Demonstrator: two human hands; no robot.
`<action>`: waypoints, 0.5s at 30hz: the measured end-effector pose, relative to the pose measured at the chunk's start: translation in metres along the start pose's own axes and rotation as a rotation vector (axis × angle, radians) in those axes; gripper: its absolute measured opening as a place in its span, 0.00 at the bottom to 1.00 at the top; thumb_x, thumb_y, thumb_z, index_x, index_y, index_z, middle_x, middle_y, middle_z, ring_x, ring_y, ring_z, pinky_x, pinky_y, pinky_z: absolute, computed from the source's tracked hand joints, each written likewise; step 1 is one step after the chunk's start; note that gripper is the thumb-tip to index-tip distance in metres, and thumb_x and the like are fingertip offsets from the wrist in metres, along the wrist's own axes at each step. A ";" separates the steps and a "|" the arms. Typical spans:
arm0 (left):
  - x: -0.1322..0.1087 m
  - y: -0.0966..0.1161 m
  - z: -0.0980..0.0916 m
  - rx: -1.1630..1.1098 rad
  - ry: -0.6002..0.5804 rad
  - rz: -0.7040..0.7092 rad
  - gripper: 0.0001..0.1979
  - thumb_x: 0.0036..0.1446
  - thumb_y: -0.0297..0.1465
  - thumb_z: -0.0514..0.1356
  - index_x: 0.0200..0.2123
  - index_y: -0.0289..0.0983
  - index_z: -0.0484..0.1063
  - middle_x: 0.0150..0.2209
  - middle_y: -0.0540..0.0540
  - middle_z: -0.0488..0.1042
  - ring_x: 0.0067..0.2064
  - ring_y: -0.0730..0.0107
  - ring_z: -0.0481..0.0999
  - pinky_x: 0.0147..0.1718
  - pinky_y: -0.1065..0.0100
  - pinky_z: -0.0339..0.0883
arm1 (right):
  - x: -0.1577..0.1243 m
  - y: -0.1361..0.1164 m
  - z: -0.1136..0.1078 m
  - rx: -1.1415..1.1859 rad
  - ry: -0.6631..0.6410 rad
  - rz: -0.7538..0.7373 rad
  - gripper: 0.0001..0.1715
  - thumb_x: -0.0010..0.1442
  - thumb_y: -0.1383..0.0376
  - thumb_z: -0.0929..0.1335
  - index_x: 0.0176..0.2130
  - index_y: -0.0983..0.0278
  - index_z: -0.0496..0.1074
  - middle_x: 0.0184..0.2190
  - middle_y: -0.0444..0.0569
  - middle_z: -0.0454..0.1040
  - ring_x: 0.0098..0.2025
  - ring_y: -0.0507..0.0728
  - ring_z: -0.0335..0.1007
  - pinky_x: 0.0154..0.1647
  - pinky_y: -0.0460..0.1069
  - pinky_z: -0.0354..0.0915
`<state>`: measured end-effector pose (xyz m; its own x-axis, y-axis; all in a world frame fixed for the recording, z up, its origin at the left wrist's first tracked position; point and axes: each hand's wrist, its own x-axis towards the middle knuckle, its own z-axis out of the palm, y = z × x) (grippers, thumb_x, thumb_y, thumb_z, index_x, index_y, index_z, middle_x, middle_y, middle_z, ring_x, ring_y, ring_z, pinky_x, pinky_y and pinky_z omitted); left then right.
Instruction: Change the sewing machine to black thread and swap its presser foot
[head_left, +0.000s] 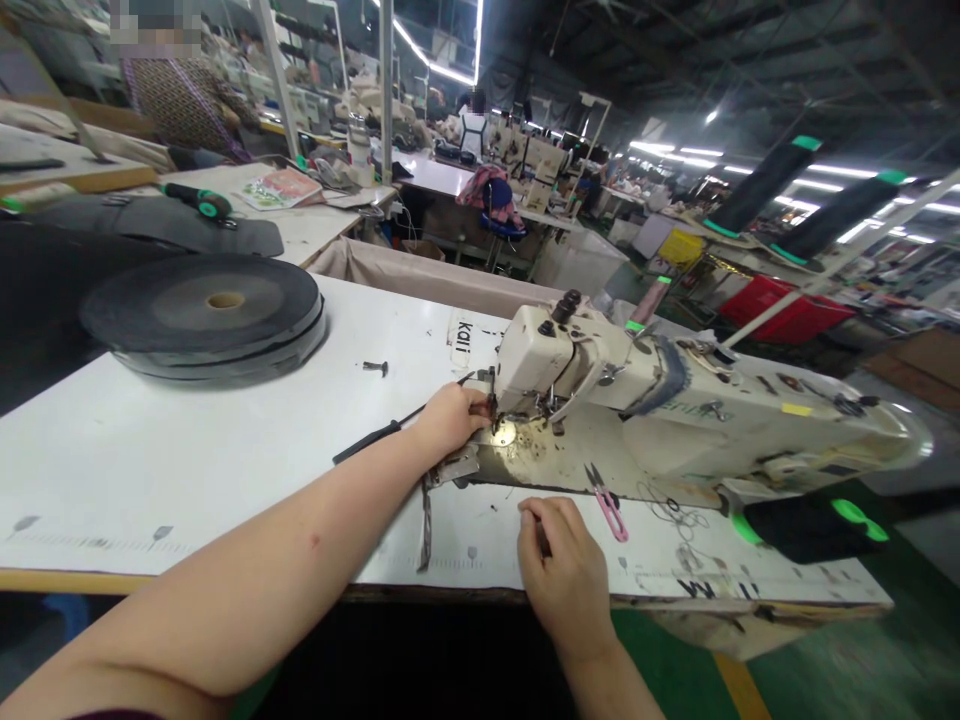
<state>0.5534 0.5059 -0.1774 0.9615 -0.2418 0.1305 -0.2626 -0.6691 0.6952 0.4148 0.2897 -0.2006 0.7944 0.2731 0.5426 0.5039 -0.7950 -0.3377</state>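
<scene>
A beige sewing machine [540, 350] stands on the white table, its lamp lighting the needle plate [504, 433]. My left hand [454, 415] reaches to the needle area, with fingertips pinched together beside the presser foot; what they grip is too small to make out. My right hand [562, 560] is curled closed above the table's front edge, its fingertips partly hidden, and I cannot see what, if anything, it holds. Pink-handled thread snips [607, 503] lie to the right of it. A black-handled tool [367, 440] lies beside my left wrist.
A big roll of black tape [277, 305] lies at the table's left. Near it is a small metal part [375, 368]. A black thread cone [802, 528] lies at the right end, next to loose thread [675, 512]. Another person [184, 100] is at the back left.
</scene>
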 end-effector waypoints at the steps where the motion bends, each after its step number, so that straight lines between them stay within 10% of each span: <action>1: -0.002 0.002 -0.004 0.007 0.016 -0.001 0.09 0.54 0.23 0.67 0.40 0.36 0.81 0.35 0.47 0.83 0.37 0.65 0.79 0.40 0.67 0.69 | 0.001 0.000 0.000 0.005 -0.003 0.002 0.07 0.70 0.68 0.64 0.44 0.63 0.72 0.38 0.49 0.73 0.39 0.56 0.72 0.41 0.50 0.67; 7: -0.015 0.007 -0.046 0.445 0.110 0.005 0.10 0.64 0.33 0.60 0.37 0.33 0.80 0.41 0.37 0.80 0.48 0.52 0.75 0.51 0.57 0.67 | 0.006 0.005 0.001 0.039 0.047 0.072 0.08 0.70 0.63 0.66 0.44 0.61 0.74 0.36 0.47 0.72 0.34 0.54 0.69 0.37 0.48 0.64; 12: -0.023 0.004 -0.079 0.522 0.025 -0.120 0.19 0.69 0.36 0.52 0.38 0.33 0.80 0.44 0.35 0.78 0.47 0.53 0.77 0.48 0.59 0.68 | 0.024 0.012 0.000 0.022 -0.025 0.206 0.22 0.69 0.55 0.66 0.25 0.61 0.66 0.25 0.43 0.65 0.29 0.53 0.63 0.33 0.49 0.57; 15: -0.034 0.003 -0.091 0.519 -0.126 -0.161 0.14 0.66 0.33 0.55 0.46 0.35 0.78 0.48 0.34 0.77 0.47 0.53 0.79 0.46 0.59 0.70 | 0.043 0.021 0.003 0.068 -0.024 0.297 0.15 0.65 0.58 0.65 0.29 0.61 0.70 0.29 0.46 0.69 0.33 0.56 0.66 0.37 0.51 0.61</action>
<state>0.5274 0.5761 -0.1152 0.9841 -0.1688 -0.0561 -0.1492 -0.9552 0.2556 0.4607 0.2863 -0.1872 0.9178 0.0471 0.3942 0.2690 -0.8042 -0.5301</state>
